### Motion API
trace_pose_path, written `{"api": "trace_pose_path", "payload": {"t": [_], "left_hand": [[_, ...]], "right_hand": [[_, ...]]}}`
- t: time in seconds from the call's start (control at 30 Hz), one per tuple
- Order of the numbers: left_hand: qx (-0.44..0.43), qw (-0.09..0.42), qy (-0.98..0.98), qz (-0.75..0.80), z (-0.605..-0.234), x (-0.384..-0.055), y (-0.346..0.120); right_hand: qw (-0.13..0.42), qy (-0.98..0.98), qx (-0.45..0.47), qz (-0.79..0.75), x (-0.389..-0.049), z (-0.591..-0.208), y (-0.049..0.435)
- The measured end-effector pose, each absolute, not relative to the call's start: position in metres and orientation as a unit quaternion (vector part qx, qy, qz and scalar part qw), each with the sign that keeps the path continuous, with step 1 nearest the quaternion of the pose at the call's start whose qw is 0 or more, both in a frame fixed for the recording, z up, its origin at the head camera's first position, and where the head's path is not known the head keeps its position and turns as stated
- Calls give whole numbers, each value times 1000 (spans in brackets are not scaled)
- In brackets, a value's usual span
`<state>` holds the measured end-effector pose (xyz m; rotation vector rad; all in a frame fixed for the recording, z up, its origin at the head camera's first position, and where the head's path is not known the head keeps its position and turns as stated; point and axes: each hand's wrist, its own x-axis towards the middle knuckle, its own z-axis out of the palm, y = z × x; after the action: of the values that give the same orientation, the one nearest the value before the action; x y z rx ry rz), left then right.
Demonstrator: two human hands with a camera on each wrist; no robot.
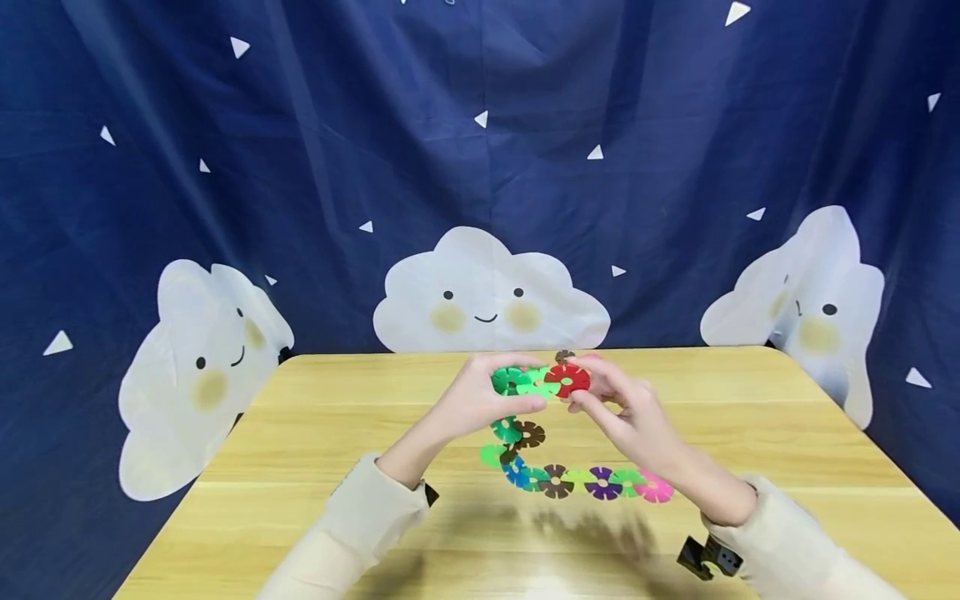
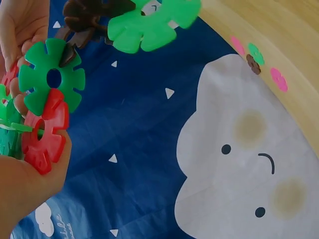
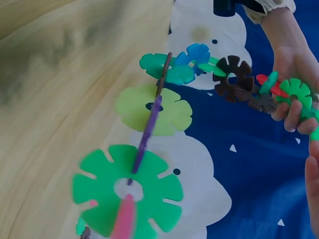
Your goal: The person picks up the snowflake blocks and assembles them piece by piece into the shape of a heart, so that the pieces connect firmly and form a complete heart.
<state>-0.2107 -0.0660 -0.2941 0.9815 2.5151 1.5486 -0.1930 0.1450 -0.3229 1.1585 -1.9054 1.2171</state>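
The left hand (image 1: 477, 393) is pinching a dark green disc (image 1: 506, 377) of the slotted-disc chain (image 1: 550, 487) between thumb and fingers, while the right hand's (image 1: 633, 410) fingers are pinching a red disc (image 1: 577, 379) that is overlapping a light green disc (image 1: 532, 389); whether that joint is fully seated, the views are not showing. The chain is hanging above the bench (image 1: 337, 433), curving round to a pink disc (image 1: 657, 483) beside the right forearm. Its weight is probably straining the slots, so a shallow joint could be slipping apart if either hand is twisting sharply. Forcing the red disc askew could be bending its petals, and the dangling run could be snagging on the right sleeve (image 1: 787, 525). No brand is showing; white script (image 2: 61, 222) on the blue curtain (image 1: 337, 125) is appearing too small to read reliably.
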Motion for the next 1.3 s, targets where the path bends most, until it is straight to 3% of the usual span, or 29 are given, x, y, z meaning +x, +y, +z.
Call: {"api": "trace_pose_path", "payload": {"t": [0.23, 0.5, 0.67, 1.13, 1.3], "left_hand": [[330, 18, 812, 482, -297, -215, -67], [340, -119, 794, 489, -292, -215, -58], [329, -149, 807, 466, -290, -214, -49], [311, -123, 810, 482, -298, -220, -51], [297, -122, 800, 506, -301, -225, -54]], "right_hand": [[287, -730, 399, 475, -195, -324, 142], [279, -735, 369, 496, -201, -328, 136], [249, -739, 360, 512, -204, -331, 132], [253, -747, 364, 495, -206, -335, 124], [228, -747, 370, 503, -211, -333, 127]]}}
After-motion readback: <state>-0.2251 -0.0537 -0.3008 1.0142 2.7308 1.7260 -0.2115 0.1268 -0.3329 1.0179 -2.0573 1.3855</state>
